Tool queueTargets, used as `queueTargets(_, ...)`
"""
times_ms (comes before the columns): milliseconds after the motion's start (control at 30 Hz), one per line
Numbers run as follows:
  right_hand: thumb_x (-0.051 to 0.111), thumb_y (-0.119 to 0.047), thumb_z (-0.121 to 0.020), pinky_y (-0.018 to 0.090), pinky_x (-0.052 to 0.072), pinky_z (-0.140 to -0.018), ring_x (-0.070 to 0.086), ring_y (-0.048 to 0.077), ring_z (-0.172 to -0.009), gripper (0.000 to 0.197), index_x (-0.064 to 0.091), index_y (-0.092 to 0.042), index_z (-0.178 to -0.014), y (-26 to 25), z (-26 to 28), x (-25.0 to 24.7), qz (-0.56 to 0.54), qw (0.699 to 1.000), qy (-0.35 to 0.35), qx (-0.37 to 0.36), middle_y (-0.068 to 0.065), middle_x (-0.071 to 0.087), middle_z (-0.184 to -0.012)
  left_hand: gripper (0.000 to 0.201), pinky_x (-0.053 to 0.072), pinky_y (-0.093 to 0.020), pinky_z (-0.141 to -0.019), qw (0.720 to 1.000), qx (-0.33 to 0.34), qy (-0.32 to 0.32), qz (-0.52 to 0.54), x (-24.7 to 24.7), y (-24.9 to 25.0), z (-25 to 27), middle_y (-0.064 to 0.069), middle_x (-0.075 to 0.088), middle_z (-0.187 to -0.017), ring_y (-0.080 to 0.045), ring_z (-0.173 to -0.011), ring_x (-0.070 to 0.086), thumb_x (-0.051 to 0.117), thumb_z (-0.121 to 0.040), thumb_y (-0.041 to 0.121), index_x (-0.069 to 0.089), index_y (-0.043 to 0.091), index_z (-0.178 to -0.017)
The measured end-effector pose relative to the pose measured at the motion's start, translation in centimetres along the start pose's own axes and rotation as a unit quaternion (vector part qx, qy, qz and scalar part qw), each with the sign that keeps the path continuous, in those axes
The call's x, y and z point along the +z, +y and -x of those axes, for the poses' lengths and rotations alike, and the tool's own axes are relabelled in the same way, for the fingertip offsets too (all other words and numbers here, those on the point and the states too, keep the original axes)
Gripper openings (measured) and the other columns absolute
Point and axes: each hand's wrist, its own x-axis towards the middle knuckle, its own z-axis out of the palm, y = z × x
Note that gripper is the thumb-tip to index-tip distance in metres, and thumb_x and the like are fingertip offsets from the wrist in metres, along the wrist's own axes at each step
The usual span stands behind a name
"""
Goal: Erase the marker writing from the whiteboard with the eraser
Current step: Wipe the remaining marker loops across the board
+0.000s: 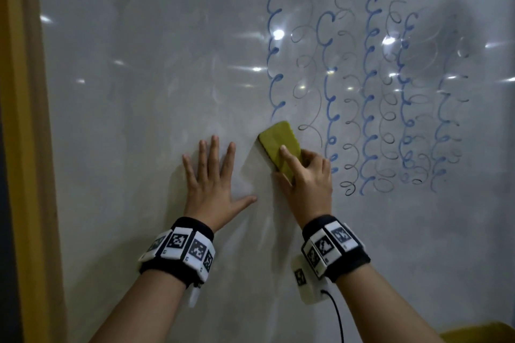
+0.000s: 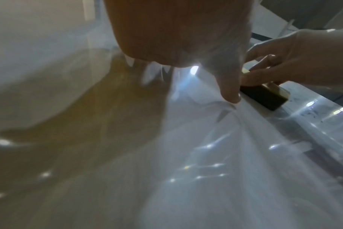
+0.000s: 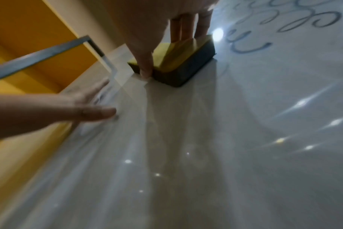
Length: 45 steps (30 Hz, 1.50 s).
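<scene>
A yellow eraser (image 1: pixel 278 143) with a dark felt base (image 3: pixel 183 69) lies flat against the whiteboard (image 1: pixel 153 78), and my right hand (image 1: pixel 305 175) grips it, index finger laid along its top. It sits just under the leftmost column of blue looping marker writing (image 1: pixel 274 56); more blue and grey loops (image 1: pixel 370 97) fill the board's right half. My left hand (image 1: pixel 213 175) presses flat on the board to the eraser's left, fingers spread. From the left wrist, the eraser (image 2: pixel 264 96) shows beyond my thumb (image 2: pixel 228 86).
A yellow wall or frame edge (image 1: pixel 19 147) runs down the board's left side. A grey metal bar (image 3: pixel 49 54) is reflected or stands near that edge. The board's left half bears only faint smears. A yellow object (image 1: pixel 479 333) peeks in at the bottom right.
</scene>
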Motion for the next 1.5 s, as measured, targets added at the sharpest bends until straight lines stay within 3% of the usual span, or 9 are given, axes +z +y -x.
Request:
queueTargets(133, 0.06, -0.036, -0.074, 0.038, 0.05, -0.07, 0.045, 0.026, -0.09, 0.04, 0.069, -0.021, -0.11, 0.6, -2.4, -0.3, 0.007, 0.999, 0.002, -0.036, 0.016, 0.061, -0.096, 0.124, -0.019, -0.055, -0.106, 0.999, 0.028, 0.008, -0.024, -0.3, 0.2, -1.7, -0.011, -0.028, -0.152, -0.028, -0.139, -0.028, 0.048, -0.061, 0.081, -0.019, 0.021, -0.147)
queueTargets(267, 0.068, -0.032, -0.068, 0.039, 0.051, -0.072, 0.058, 0.035, -0.086, 0.045, 0.069, -0.021, -0.111, 0.5, -5.1, -0.1, 0.018, 1.0, 0.019, -0.011, 0.017, 0.061, -0.096, 0.117, -0.012, -0.056, -0.108, 0.999, 0.022, 0.012, -0.022, 0.5, 0.2, -1.8, -0.014, -0.019, -0.155, -0.031, -0.142, -0.02, 0.032, -0.061, 0.082, -0.007, 0.017, -0.15)
queueTargets(500, 0.06, -0.035, -0.073, 0.038, 0.051, -0.069, 0.042, 0.025, -0.088, 0.04, 0.067, -0.021, -0.11, 1.8, -3.3, -0.3, 0.015, 0.998, 0.001, -0.068, 0.016, 0.061, -0.095, 0.117, -0.011, -0.057, -0.108, 0.999, 0.031, 0.031, -0.007, 0.7, 0.3, -2.2, -0.013, -0.02, -0.155, -0.03, -0.143, -0.017, 0.03, -0.058, 0.08, -0.004, 0.017, -0.151)
queueTargets(667, 0.077, -0.026, -0.068, 0.042, 0.05, -0.072, 0.055, 0.037, -0.086, 0.045, 0.068, -0.02, -0.112, 0.3, -3.4, 0.6, -0.003, 0.998, 0.031, 0.051, 0.02, 0.06, -0.096, 0.116, -0.01, -0.057, -0.108, 0.999, 0.032, 0.023, -0.016, 1.0, 0.2, -2.1, -0.012, -0.022, -0.154, -0.03, -0.142, -0.018, 0.029, -0.06, 0.081, -0.006, 0.018, -0.15)
queueTargets(800, 0.054, -0.039, -0.078, 0.037, 0.05, -0.075, 0.044, 0.026, -0.09, 0.042, 0.053, -0.03, -0.118, 1.0, 2.8, 0.6, -0.003, 1.0, 0.004, 0.003, 0.017, 0.06, -0.099, 0.115, -0.009, -0.056, -0.109, 0.999, 0.035, 0.023, -0.011, 1.0, 0.1, -2.1, -0.013, -0.016, -0.156, -0.03, -0.143, -0.014, 0.029, -0.061, 0.082, -0.001, 0.017, -0.151)
queueTargets(933, 0.052, -0.043, -0.079, 0.037, 0.051, -0.073, 0.043, 0.024, -0.089, 0.041, 0.05, -0.032, -0.118, 3.2, 4.6, -0.5, 0.002, 1.0, -0.001, 0.017, 0.016, 0.061, -0.096, 0.115, -0.011, -0.055, -0.109, 0.999, 0.035, 0.011, -0.01, 0.7, 0.0, -2.1, -0.012, -0.014, -0.156, -0.03, -0.143, -0.016, 0.029, -0.061, 0.082, -0.001, 0.017, -0.151)
queueTargets(1167, 0.08, -0.028, -0.067, 0.043, 0.05, -0.071, 0.056, 0.039, -0.086, 0.047, 0.067, -0.019, -0.111, 3.6, -1.7, -0.6, -0.008, 0.998, 0.01, 0.066, 0.021, 0.06, -0.098, 0.113, -0.018, -0.051, -0.108, 0.999, 0.03, -0.014, -0.007, 0.3, 0.1, -2.0, -0.01, -0.017, -0.156, -0.027, -0.142, -0.021, 0.028, -0.062, 0.083, -0.008, 0.022, -0.15)
queueTargets(1367, 0.057, -0.042, -0.077, 0.038, 0.049, -0.071, 0.042, 0.025, -0.086, 0.041, 0.055, -0.026, -0.115, 4.2, 5.9, -0.7, -0.053, 0.996, 0.024, 0.062, 0.018, 0.057, -0.095, 0.114, -0.014, -0.052, -0.109, 0.999, 0.03, -0.023, -0.014, 0.0, 0.1, -1.9, -0.012, -0.011, -0.157, -0.029, -0.143, -0.016, 0.033, -0.063, 0.082, -0.003, 0.019, -0.151)
queueTargets(1500, 0.055, -0.044, -0.076, 0.039, 0.049, -0.072, 0.049, 0.03, -0.087, 0.042, 0.063, -0.022, -0.111, 3.9, 0.1, -0.4, -0.041, 0.996, 0.032, 0.068, 0.018, 0.058, -0.095, 0.113, -0.013, -0.052, -0.109, 0.999, 0.03, -0.024, -0.02, 0.0, -0.1, -1.8, -0.011, -0.016, -0.156, -0.029, -0.143, -0.016, 0.032, -0.064, 0.083, -0.006, 0.021, -0.151)
